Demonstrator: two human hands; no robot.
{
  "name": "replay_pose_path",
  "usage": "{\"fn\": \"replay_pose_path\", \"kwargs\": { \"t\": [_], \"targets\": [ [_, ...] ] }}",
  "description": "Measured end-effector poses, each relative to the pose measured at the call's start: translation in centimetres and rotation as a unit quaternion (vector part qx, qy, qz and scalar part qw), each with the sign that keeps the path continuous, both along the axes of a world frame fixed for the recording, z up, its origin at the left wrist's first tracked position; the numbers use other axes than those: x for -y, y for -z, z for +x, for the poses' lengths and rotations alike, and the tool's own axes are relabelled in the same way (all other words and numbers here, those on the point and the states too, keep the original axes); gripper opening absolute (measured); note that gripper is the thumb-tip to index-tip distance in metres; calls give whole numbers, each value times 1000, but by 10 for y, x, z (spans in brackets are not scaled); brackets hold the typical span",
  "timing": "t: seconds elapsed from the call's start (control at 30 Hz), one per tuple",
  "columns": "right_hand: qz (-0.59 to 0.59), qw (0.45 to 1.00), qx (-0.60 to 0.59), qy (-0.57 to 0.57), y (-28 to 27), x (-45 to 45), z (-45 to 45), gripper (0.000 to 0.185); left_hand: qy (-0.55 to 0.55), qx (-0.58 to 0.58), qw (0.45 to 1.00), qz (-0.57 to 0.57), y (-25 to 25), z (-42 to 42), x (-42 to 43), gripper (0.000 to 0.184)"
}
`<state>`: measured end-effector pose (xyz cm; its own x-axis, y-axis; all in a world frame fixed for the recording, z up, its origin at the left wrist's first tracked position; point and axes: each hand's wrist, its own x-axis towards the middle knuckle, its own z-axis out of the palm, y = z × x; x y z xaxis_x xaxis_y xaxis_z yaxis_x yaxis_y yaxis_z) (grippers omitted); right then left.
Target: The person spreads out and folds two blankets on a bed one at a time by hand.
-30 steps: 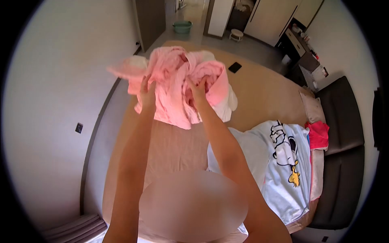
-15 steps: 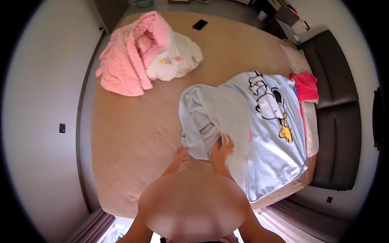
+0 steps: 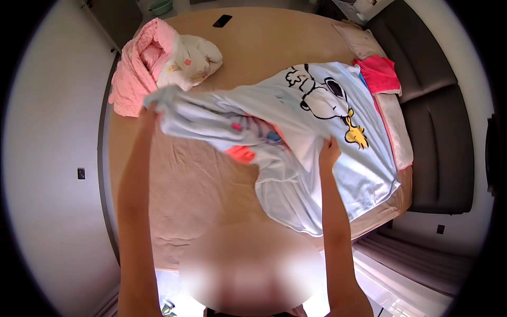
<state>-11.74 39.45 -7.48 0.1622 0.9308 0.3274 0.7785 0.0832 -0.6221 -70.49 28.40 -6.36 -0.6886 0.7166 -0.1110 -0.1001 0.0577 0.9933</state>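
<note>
A light blue blanket (image 3: 306, 153) printed with a white cartoon dog and a yellow bird spreads over the right half of the bed. My left hand (image 3: 151, 111), stretched far forward and left, is closed on one end of it. That end is lifted and blurred by motion, and a fold shows orange and dark-patterned parts of the cloth. On the right, my right hand (image 3: 330, 152) is closed on the blanket's surface below the dog print, fingers partly hidden.
On the tan bed sheet (image 3: 200, 195) lie a bundled pink and white quilt (image 3: 140, 66) and a black phone (image 3: 222, 21). Pillows (image 3: 397, 132) and a red cloth (image 3: 379, 74) rest by the dark headboard (image 3: 438, 137). A white wall (image 3: 53, 132) stands left.
My left hand has swung forward and left, pulling the bunched end of the blanket out. My right hand has moved up and right onto the blanket. The view has shifted.
</note>
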Motion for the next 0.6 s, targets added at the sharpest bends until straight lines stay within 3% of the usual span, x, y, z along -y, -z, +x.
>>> {"fn": "replay_pose_path", "kwargs": {
  "t": [0.07,0.1,0.13,0.17,0.2,0.23,0.3,0.33,0.4,0.47,0.5,0.53,0.57,0.6],
  "targets": [
    [-34,998,-47,-3,-34,-19,-4,38,56,132,969,199,-67,37,-4,36],
    [-81,994,-79,-7,-48,-18,-14,44,56,133,970,197,-44,36,-6,36],
    [50,998,-15,-42,-39,-20,-21,49,77,21,978,190,-3,29,-6,42],
    [180,979,49,-76,-27,-18,-28,55,40,-2,989,143,9,49,0,49],
    [122,985,37,-112,-26,-1,-35,61,5,-21,995,94,19,71,7,56],
    [94,990,41,-94,-4,15,-41,54,11,-61,998,16,9,121,28,61],
    [28,988,-10,-153,56,64,-46,36,-6,-254,967,-35,157,161,68,63],
    [-110,984,-73,-123,79,93,-52,38,84,-359,926,-79,165,205,101,57],
    [-191,973,-33,-124,134,146,-53,45,211,-237,936,-155,152,292,138,65],
    [-148,967,187,-87,149,178,-59,43,220,-419,866,-160,124,361,155,70],
    [-148,967,191,-86,151,180,-60,43,220,-416,868,-159,105,383,152,70],
    [-269,940,0,-210,150,178,-60,40,207,-454,853,-155,86,402,150,65],
    [-372,851,-191,-319,144,176,-61,38,193,-490,836,-150,77,413,151,60],
    [-422,801,-265,-333,98,174,-66,29,144,-448,872,-139,90,419,149,60]
  ]
}}
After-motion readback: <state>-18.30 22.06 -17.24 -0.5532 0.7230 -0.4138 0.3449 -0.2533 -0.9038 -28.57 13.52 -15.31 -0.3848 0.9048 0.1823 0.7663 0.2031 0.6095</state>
